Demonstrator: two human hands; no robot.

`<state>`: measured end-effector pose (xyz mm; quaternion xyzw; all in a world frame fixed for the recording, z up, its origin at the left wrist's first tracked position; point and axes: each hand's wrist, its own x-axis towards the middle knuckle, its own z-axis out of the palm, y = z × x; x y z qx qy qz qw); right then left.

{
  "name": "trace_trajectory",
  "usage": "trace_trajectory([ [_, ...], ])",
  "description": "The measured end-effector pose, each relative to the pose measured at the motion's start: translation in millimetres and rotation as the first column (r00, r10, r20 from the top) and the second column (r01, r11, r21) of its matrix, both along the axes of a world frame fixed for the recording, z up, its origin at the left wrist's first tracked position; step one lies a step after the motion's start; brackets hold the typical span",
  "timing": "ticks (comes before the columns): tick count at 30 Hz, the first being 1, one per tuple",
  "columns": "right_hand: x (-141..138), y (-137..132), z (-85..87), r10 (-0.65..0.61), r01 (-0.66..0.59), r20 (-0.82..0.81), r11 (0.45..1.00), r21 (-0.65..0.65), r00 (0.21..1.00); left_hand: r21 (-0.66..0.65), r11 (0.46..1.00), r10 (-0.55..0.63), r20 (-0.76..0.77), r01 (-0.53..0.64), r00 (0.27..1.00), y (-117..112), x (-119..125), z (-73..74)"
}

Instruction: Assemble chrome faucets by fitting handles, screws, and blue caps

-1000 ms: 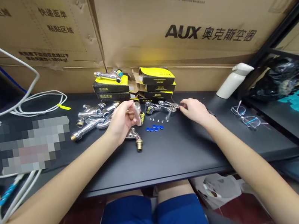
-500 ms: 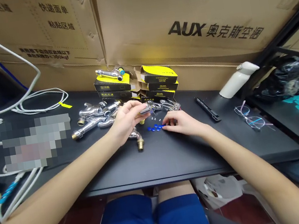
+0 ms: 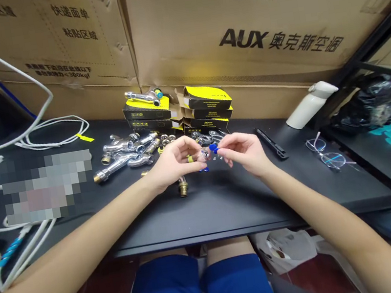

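My left hand (image 3: 177,161) is closed round a small chrome tap part (image 3: 204,154), whose rounded end pokes out past the fingertips toward the right. Between thumb and fingertips, my right hand (image 3: 244,152) pinches a small blue cap (image 3: 213,148) right beside that end; I cannot tell whether the two touch. More blue caps lie on the table below, mostly hidden by my hands. Several chrome tap bodies (image 3: 123,160) with brass threads are heaped to the left of my left hand. Chrome handles (image 3: 211,136) lie just behind the hands.
Yellow-and-black boxes (image 3: 210,109) stand stacked at the back, with a chrome tap (image 3: 143,97) on the left stack. Rightward are a black box cutter (image 3: 271,143), a white bottle (image 3: 311,104) and glasses (image 3: 333,159). White cables (image 3: 54,123) and a pixelated patch are at left.
My right hand has lifted a blue cap from the table and brought it up to the chrome part. My left hand has turned that part so its end faces right.
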<state>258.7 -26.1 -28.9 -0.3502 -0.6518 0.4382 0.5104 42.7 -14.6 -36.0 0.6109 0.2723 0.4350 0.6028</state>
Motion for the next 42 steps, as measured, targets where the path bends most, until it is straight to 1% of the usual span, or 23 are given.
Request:
trace_trajectory([
  [6,-2.9,-1.1,-3.6,0.051,-0.052,-0.033,0.998,-0.039,0.998,0.022,1.0,0.013,-0.045,-0.012,0.999,0.5,1.0,-3.4],
  [10,-4.0,0.1,-6.6,0.072,-0.071,0.025,0.995,-0.068,0.997,0.058,0.998,0.037,-0.088,-0.032,0.995,2.9,0.4,-4.6],
  [14,-8.4,-3.0,-6.2,0.069,-0.061,0.098,0.994,-0.089,0.993,0.155,0.988,0.024,-0.128,-0.004,0.991,1.5,0.7,-5.8],
  [16,-10.4,-4.5,-5.7,0.04,-0.031,0.097,0.995,-0.091,0.995,0.257,0.966,0.06,-0.162,-0.016,0.985,-1.2,1.2,-6.0],
  [18,-11.4,-5.0,-5.9,0.0,0.009,0.079,0.994,-0.106,0.997,0.384,0.923,0.113,-0.217,-0.022,0.97,-4.5,1.3,-5.6],
  [20,-11.5,-4.7,-6.7,-0.034,0.042,0.063,0.991,-0.131,0.997,0.507,0.862,0.172,-0.279,-0.007,0.945,-7.1,0.5,-4.6],
  [23,-11.1,-3.9,-9.0,-0.074,0.081,0.058,0.988,-0.135,0.996,0.659,0.744,0.211,-0.39,0.111,0.896,-7.8,-1.8,-3.9],
  [25,-11.3,-3.9,-10.9,-0.095,0.101,0.06,0.988,-0.115,0.994,0.718,0.668,0.224,-0.443,0.194,0.868,-7.0,-3.1,-4.5],
  [26,-11.7,-4.0,-11.7,-0.099,0.104,0.057,0.989,-0.105,0.993,0.734,0.642,0.228,-0.456,0.219,0.86,-6.6,-3.4,-5.1],
  [28,-12.6,-4.1,-12.7,-0.096,0.1,0.046,0.99,-0.097,0.994,0.757,0.613,0.246,-0.455,0.226,0.856,-6.4,-3.1,-6.0],
  [30,-12.6,-3.1,-12.3,-0.096,0.098,0.028,0.988,-0.116,0.995,0.764,0.607,0.254,-0.446,0.217,0.858,-7.0,-2.3,-6.2],
  [31,-11.7,-2.0,-11.5,-0.103,0.104,0.016,0.986,-0.133,0.995,0.762,0.614,0.257,-0.44,0.206,0.861,-7.6,-2.0,-6.0],
  [34,-4.8,3.1,-7.5,-0.142,0.142,0.013,0.977,-0.159,0.99,0.735,0.662,0.276,-0.421,0.147,0.864,-9.2,-1.5,-5.0],
  [35,-1.3,4.9,-6.1,-0.14,0.147,0.06,0.978,-0.146,0.988,0.723,0.679,0.285,-0.418,0.126,0.863,-9.5,-1.6,-4.8],
  [37,5.5,7.5,-4.7,-0.097,0.123,0.248,0.988,-0.09,0.964,0.703,0.705,0.302,-0.418,0.094,0.857,-9.6,-1.8,-4.5],
  [39,9.8,8.2,-5.8,-0.007,0.038,0.455,0.998,-0.059,0.891,0.689,0.721,0.319,-0.424,0.073,0.848,-9.1,-1.8,-4.4],
  [40,10.8,7.9,-7.2,0.045,-0.009,0.521,0.997,-0.072,0.853,0.683,0.727,0.326,-0.425,0.064,0.845,-8.8,-1.7,-4.4],
  [42,10.8,7.1,-10.8,0.117,-0.077,0.585,0.993,-0.093,0.802,0.668,0.742,0.329,-0.426,0.048,0.843,-8.2,-1.3,-4.4],
])
